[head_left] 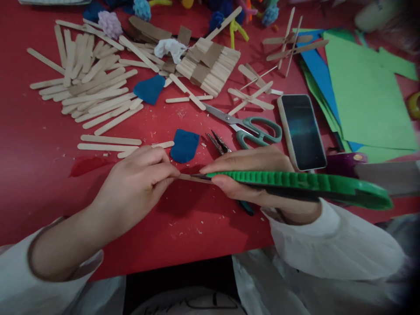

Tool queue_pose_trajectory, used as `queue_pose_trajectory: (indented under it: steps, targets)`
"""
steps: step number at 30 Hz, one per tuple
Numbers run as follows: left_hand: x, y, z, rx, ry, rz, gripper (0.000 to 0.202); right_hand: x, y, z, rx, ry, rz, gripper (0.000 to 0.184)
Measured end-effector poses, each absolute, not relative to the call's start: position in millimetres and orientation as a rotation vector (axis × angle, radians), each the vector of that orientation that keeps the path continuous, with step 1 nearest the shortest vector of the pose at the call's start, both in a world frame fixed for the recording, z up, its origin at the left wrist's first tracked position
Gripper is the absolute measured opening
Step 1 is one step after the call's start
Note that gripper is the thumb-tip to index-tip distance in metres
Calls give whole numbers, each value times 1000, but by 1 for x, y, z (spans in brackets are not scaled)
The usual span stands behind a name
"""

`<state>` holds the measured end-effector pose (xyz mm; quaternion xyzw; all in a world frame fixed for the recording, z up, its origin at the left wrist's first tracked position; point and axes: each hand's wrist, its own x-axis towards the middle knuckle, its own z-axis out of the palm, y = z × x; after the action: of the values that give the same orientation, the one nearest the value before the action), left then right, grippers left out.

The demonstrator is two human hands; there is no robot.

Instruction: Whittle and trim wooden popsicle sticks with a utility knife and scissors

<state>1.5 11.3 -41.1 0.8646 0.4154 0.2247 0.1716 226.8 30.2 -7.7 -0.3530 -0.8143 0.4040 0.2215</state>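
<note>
My L hand [139,181] pinches a wooden stick [187,177]. R hand [251,162] grips green cutter [302,183], blade [201,176] at stick, above red counter [147,249].

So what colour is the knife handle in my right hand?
The knife handle is mostly bright green; the head view shows it best.

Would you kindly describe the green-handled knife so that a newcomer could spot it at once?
On the red table, find the phone lying face up. Just below it in the view, the right hand grips the knife. Its long, ridged, bright green handle distinguishes it from the grey-green-handled scissors.
</note>
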Motion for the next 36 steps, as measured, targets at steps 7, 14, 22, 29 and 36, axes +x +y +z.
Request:
queue_pose_trajectory:
  steps: [7,14,22,29,36]
  targets:
    - [2,12,-41,2460,1209,605,23,226,27,-14,-776,-2413,893,14]
    - [2,13,-39,2493,1229,519,24,228,30,-12,-863,-2300,1111,13]
    - [0,14,-38,2576,1318,513,19,224,31,-23,-992,-2094,1138,14]
    - [1,18,-41,2508,1259,504,17,222,31,-22,-1013,-2093,1155,15]
    - [3,18,-43,2446,1284,534,17,225,34,-20,-1088,-2080,1069,15]
